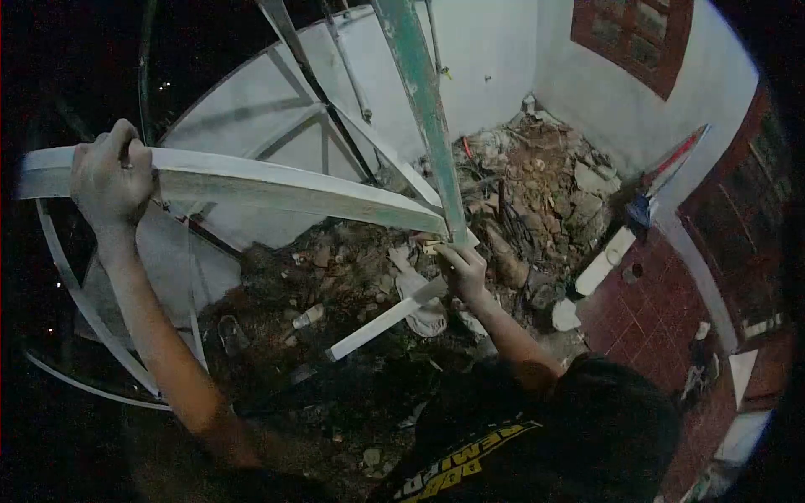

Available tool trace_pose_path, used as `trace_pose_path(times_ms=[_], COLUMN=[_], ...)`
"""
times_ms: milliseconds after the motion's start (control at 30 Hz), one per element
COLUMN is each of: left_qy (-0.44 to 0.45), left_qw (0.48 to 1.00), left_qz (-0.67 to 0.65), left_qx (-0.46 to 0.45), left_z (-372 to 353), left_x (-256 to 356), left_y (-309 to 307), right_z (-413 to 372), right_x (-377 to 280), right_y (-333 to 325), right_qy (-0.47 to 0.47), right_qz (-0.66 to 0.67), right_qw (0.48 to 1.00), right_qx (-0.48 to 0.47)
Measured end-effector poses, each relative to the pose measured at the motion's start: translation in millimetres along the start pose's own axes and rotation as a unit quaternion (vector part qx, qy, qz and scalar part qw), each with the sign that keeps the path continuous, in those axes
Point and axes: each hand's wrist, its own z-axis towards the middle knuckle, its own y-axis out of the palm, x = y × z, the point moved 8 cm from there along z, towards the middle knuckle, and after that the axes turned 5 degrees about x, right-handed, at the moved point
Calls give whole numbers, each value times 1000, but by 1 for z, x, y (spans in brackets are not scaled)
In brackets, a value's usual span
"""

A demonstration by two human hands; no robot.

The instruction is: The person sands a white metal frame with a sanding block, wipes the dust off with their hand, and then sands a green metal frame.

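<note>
My left hand [113, 176] is wrapped round the far left end of a long, pale square metal beam [293, 191]. That beam runs across to a worn green post [426, 109] and meets it near its lower visible end. At this joint, the fingers of my right hand [464, 272] are closed, partly hidden. A small yellowish piece [431, 249] shows beside the fingertips; what they grip I cannot make out. Below the joint, a shorter white bar [386, 320] slants down to the left over the rubble.
Broken bricks and soil [537, 193] cover the ground against a white wall [486, 75]. Other metal bars [306, 75] stand behind the beam. On the right are a red tiled floor [629, 318], a white slab [605, 261] and a red-framed window [633, 38].
</note>
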Motion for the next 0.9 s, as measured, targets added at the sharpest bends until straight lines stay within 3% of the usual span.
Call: trace_pose_path(times_ms=[33,167,267,333,400,533,600,633,700,733,800,867,900], left_qy=[2,-18,-30,-28,-28,-24,-35,-30,-41,-51,-72,-102,-126], left_qw=[1000,1000,999,999,999,998,996,999,998,998,996,994,989], left_qz=[-14,3,23,30,-3,46,76,2,5,4,42,1,-29], left_qx=[8,4,-7,-3,22,-21,4,-36,-45,-48,-37,-47,-70], left_z=[0,-1,-1,-1,2,4,4,1,3,6,9,14,12], left_x=[3,9,8,9,10,13,17,9,12,15,18,21,18], left_y=[-1,-6,-6,-5,-8,-5,-10,0,-2,-2,-9,-14,-11], right_z=[4,52,61,71,74,104,114,116,114,114,107,90,92], right_x=[-7,-23,-28,-49,-50,-129,-145,-156,-172,-172,-149,-108,-98], right_y=[-1,-6,12,16,15,42,52,54,72,68,44,49,40], right_qy=[-40,-15,-33,4,115,25,68,66,107,103,155,370,367], right_qz=[-14,8,42,21,92,135,220,226,279,285,269,331,338], right_qw=[999,998,998,999,979,985,956,954,952,951,938,865,864], right_qx=[2,59,21,42,143,100,183,183,61,65,152,70,65])
